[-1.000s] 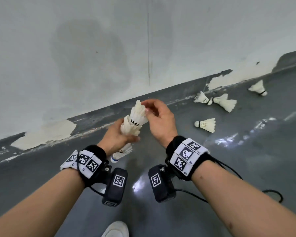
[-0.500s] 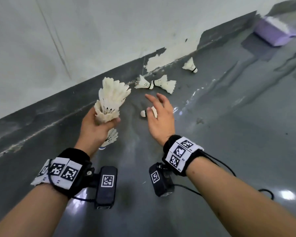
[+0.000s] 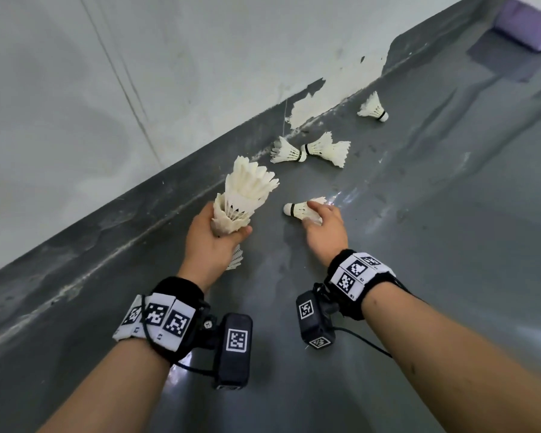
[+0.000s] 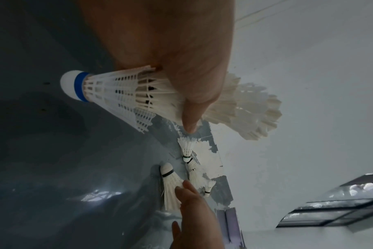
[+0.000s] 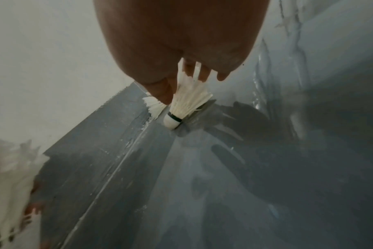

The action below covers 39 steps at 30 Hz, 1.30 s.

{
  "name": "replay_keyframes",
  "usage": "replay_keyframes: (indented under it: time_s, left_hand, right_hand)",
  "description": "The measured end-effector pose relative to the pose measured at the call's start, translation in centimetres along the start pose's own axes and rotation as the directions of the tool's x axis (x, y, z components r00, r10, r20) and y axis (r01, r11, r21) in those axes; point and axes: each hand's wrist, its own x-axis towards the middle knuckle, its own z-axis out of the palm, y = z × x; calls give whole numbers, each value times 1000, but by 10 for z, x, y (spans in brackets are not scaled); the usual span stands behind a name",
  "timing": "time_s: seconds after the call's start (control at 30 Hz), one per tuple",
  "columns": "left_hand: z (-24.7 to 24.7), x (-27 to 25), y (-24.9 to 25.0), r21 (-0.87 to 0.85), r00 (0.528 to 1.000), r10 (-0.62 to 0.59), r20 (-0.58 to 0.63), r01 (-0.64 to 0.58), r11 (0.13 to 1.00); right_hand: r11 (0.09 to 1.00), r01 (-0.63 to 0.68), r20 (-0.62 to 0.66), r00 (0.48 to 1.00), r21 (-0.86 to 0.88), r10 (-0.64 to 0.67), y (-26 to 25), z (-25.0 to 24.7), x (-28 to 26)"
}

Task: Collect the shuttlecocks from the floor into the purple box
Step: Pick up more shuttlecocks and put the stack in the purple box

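The purple box (image 3: 531,23) sits on the floor (image 3: 434,276) by the wall (image 3: 138,73), far from the hands; its contents are hidden. The left hand (image 3: 211,242) grips a nested stack of shuttlecocks (image 3: 244,198). The right hand (image 3: 324,229) pinches the feathers of a shuttlecock (image 3: 300,210) lying on the floor. Three more shuttlecocks (image 3: 322,148) lie between it and the box, near the wall.

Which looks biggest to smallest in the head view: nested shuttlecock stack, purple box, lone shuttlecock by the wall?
1. Nested stack of white feather shuttlecocks in the left hand, nearest the camera.
2. Purple box, far and cut off by the frame, so its rank is unsure.
3. Lone white shuttlecock by the wall.
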Motion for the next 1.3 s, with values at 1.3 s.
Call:
replay_keyframes:
  time_s: [1.3]
  left_hand:
    - [-24, -47, 187, 267, 921, -291, 258, 221, 938]
  right_hand:
    - [863, 139, 134, 964, 485, -231, -162, -138, -85]
